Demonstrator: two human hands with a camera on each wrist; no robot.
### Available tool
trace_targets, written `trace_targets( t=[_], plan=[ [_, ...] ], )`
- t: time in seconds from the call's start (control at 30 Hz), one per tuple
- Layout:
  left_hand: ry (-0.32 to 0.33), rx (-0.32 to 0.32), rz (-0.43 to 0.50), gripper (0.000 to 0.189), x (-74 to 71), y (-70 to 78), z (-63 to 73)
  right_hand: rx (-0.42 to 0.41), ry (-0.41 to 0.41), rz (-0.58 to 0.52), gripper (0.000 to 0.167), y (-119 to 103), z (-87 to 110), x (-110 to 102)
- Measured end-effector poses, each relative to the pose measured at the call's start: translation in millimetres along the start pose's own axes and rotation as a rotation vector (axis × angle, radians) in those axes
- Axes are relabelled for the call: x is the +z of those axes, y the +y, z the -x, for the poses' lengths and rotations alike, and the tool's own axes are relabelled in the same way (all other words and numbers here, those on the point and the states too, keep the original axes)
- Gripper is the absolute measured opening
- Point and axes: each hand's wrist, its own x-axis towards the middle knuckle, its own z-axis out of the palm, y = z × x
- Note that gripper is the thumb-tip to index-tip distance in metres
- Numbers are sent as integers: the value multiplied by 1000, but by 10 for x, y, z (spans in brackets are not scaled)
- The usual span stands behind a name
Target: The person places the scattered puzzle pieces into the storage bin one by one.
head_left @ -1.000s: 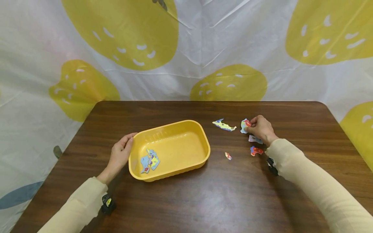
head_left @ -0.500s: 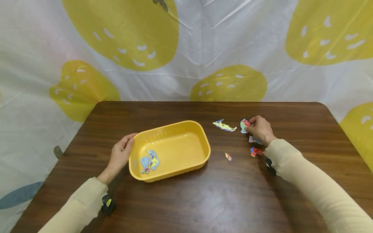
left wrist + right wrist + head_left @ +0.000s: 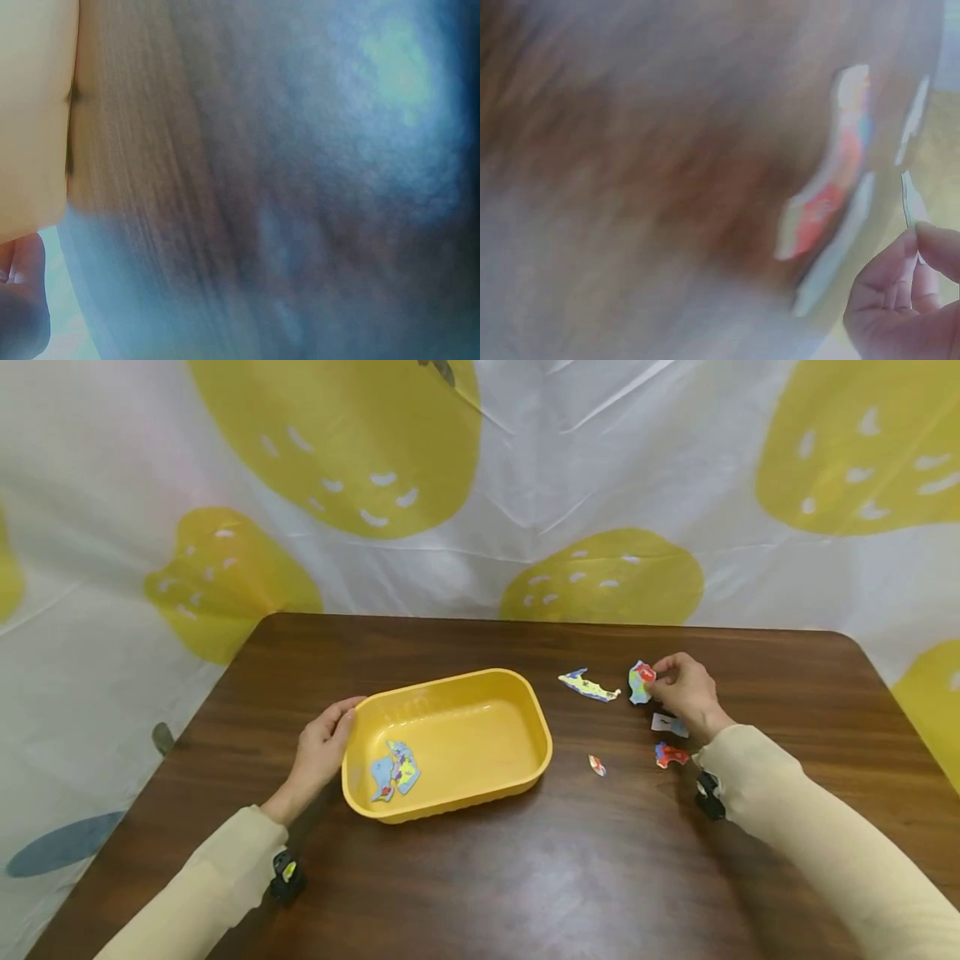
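A: What's the right grip (image 3: pixel 687 690) doing?
B: Thumb and fingers pinch a flat, jagged-edged piece in pale blue, yellow-green and red (image 3: pixel 641 685). It sits at the grip's nine o'clock, caught by its right side; the right wrist camera sees it nearly edge-on, thin and pale. Whether it touches the counter, I can't tell.
A: Its neighbours?
B: At seven o'clock, just beside the hand, a whitish flat piece (image 3: pixel 664 723); beyond that, a curved red-and-blue piece (image 3: pixel 670 755). Farther out at nine, a long pointed yellow piece with blue edging (image 3: pixel 590 687); at eight, a small red-and-cream sliver (image 3: pixel 597 766).
A: And the left grip (image 3: pixel 322 745)?
B: It holds the nine o'clock end of an oblong yellow tub (image 3: pixel 472 747). Two multicoloured flat pieces (image 3: pixel 405 768) lie in the tub's eight o'clock corner.
A: Room?
B: The brown wood-grained counter (image 3: pixel 480 877) ends near the held piece at twelve; its three o'clock edge is well apart. Wood stretches broadly from the tub towards six.
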Motion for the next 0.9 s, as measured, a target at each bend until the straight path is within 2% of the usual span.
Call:
trace_targets(
  t=[0.1, 0.17, 0.3, 0.4, 0.67, 0.9],
  plan=[
    [1, 5, 11, 36, 33, 17, -36, -21, -7, -124, 30, -72, 30, -39],
    [4, -1, 7, 35, 45, 21, -51, -32, -29, -243, 30, -164, 47, -28],
    [13, -7, -6, 35, 59, 26, -63, -26, -88, -467, 23, -451, 113, 70],
    [14, -3, -4, 35, 72, 25, -64, 0, -147, -562, 20, -702, 183, 205],
    [17, 4, -7, 35, 107, 41, -69, 34, -345, -613, 22, -1224, 372, 813],
    [12, 23, -9, 34, 147, 65, -78, 64, -454, -524, 18, -1371, 436, 1324]
  ],
)
